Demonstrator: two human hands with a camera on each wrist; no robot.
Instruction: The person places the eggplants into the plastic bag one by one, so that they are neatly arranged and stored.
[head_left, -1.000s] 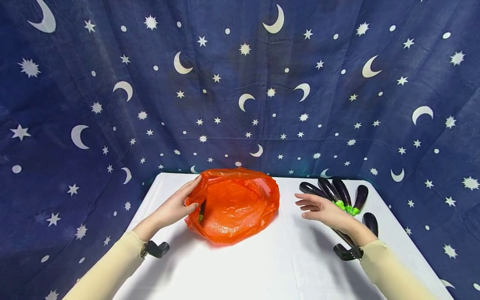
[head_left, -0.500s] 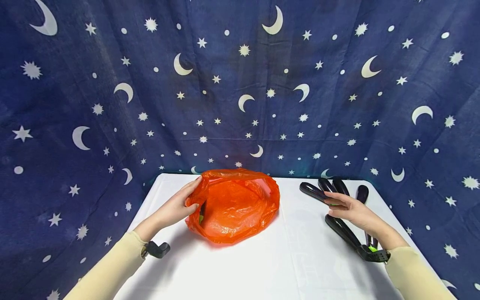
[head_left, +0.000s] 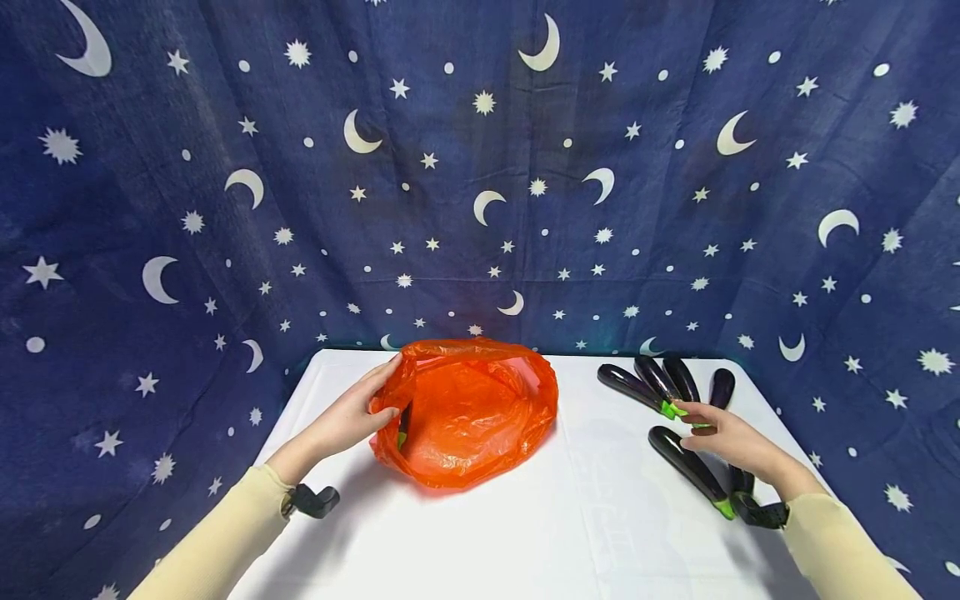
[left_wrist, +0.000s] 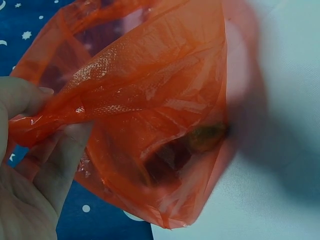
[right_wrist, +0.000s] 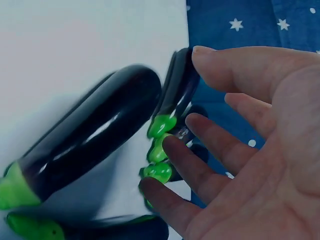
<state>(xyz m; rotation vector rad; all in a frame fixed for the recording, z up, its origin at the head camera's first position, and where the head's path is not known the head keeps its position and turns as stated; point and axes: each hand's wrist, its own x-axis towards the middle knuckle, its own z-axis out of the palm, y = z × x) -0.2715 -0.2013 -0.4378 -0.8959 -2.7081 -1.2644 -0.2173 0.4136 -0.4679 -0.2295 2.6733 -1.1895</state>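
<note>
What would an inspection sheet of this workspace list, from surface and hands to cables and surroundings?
Surface: white table.
Job's things: orange bag, mouth open, with a dark, green-ended item inside; six eggplants on the table's right, four grouped at the back, two nearer.
Clutter: nothing seen.
Hands: left hand pinches the bag's edge; right hand reaches over the eggplants, fingers apart, contact unclear.
Cables: nothing seen.
Surroundings: blue curtain with moons and stars.

Dark blue cloth [head_left: 450, 196] — printed with pale moons [head_left: 96, 50] and stars [head_left: 483, 102] — hangs behind a white-covered table [head_left: 480, 542].
</note>
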